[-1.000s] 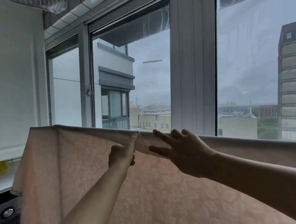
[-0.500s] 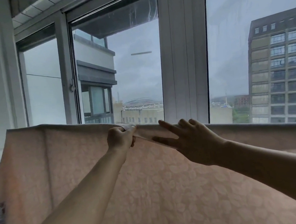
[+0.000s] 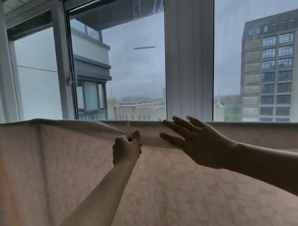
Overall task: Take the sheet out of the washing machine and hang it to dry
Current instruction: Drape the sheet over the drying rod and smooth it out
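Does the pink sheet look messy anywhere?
Yes, a little. The sheet hangs mostly smooth, but near the top middle a strip is folded over. The left hand pinches it there, and the right hand lies flat beside it.

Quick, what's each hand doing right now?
Left hand: pinching a fold of the pale pink patterned sheet.
Right hand: open, fingers spread on the sheet.

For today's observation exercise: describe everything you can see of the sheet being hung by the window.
The sheet is pale pink cloth with a faint leaf-like pattern. It hangs spread wide over a support hidden beneath its top fold, in front of the windows. Vertical creases mark its left part. The left hand pinches a turned-over flap at the top edge; the right hand lies flat on that flap with fingers straight.
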